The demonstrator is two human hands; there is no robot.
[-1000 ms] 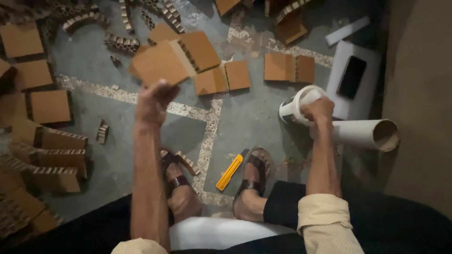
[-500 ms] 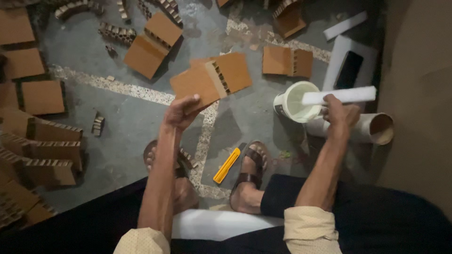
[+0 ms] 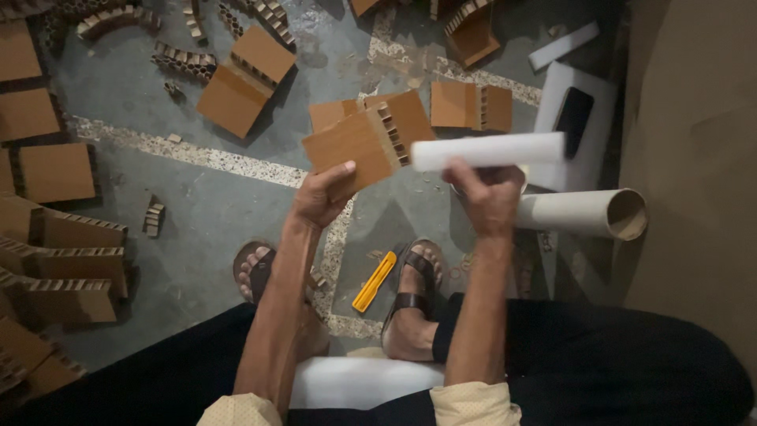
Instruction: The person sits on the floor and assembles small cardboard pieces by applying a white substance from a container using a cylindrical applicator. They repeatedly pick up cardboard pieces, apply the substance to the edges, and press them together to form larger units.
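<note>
Head view: I am seeing the left hand (image 3: 319,197) pinching a brown honeycomb cardboard block (image 3: 359,146) by its lower corner, thumb on the face, holding it raised above the grey concrete floor (image 3: 197,213). The right hand (image 3: 489,193) is closing its grip around a white flat strip (image 3: 489,150), holding it level just beside the block's right edge. A pale cardboard tube (image 3: 583,213) is lying behind the right hand. A yellow utility knife (image 3: 374,282) is lying on the floor between the sandalled feet. More brown cardboard blocks (image 3: 47,170) are lying scattered to the left.
</note>
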